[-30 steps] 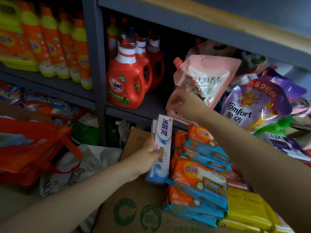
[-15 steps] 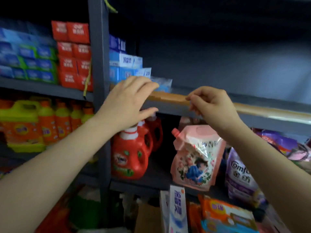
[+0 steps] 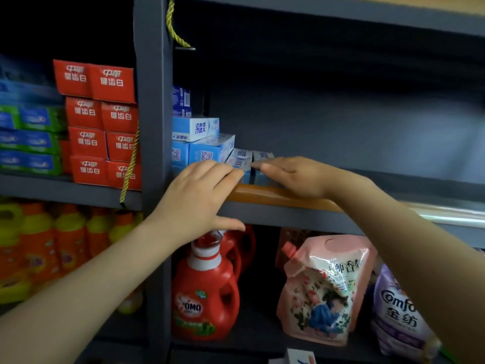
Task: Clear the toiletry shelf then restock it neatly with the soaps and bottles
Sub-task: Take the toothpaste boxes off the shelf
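1. Here the left hand [image 3: 199, 190] lies with straight fingers on a small pale-blue box [image 3: 240, 164] at the front edge of the shelf [image 3: 283, 195], near its left end.
2. The right hand [image 3: 296, 177] rests flat, fingers straight, over the neighbouring box [image 3: 262, 156]; neither hand grips anything.
3. Just behind, at the shelf's left corner, stands a stack of blue cartons [image 3: 202, 143].
4. These boxes look light, stiff and easily dented, so they are best nudged by their flat faces or pinched across the short sides.
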### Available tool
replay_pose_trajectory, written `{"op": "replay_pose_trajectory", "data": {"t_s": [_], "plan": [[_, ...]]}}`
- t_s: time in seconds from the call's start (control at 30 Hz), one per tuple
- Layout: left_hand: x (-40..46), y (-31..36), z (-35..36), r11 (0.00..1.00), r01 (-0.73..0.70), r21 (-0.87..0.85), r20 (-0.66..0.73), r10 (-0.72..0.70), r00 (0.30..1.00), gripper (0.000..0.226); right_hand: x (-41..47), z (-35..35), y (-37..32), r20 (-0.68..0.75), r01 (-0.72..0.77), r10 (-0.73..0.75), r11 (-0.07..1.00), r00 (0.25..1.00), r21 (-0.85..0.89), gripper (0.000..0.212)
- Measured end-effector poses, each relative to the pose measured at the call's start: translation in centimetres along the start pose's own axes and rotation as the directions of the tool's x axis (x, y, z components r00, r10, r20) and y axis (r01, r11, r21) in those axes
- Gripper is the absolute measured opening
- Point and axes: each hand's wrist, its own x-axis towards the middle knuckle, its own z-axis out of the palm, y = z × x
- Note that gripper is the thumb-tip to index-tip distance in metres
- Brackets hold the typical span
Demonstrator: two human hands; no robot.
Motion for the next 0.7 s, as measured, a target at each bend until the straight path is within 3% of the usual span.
{"op": "replay_pose_trajectory", "data": {"t_s": [0.13,0.23,0.33,0.4,0.5,0.6,0.7], "plan": [[0.5,0.1,-0.1,0.997,0.027,-0.077,-0.057,-0.032,0.998,0.068,-0.9,-0.6,1.8,-0.122,-0.113,0.107,0.993,0.987,-0.041,0.039],[3.2,0.7,-1.0,0.982,0.123,-0.142,-0.068,-0.134,0.989,0.057,-0.2,-1.0,3.6,-0.205,-0.256,0.264,0.965,0.943,0.065,0.027],[6.7,1.8,-1.7,0.946,0.319,0.055,0.125,-0.323,0.938,0.063,0.5,-1.4,4.3,-0.161,-0.450,0.475,0.877,0.865,0.171,0.053],[8.2,2.7,-1.3,0.913,0.357,0.196,0.307,-0.403,0.862,0.061,0.7,-1.4,4.3,-0.079,-0.537,0.550,0.833,0.832,0.134,0.054],[8.9,4.2,-0.9,0.909,0.386,0.161,0.402,-0.417,0.815,0.062,0.8,-1.4,4.6,-0.087,-0.557,0.576,0.812,0.813,0.172,0.027],[9.1,4.8,-1.0,0.892,0.452,-0.005,0.436,-0.405,0.804,0.057,0.3,-1.5,5.3,-0.141,-0.508,0.580,0.788,0.802,0.348,0.026],[10.4,4.3,-0.5,0.816,0.571,-0.096,0.525,-0.446,0.725,0.049,-1.1,-2.2,5.3,-0.267,-0.380,0.584,0.748,0.767,0.544,0.028]]}}
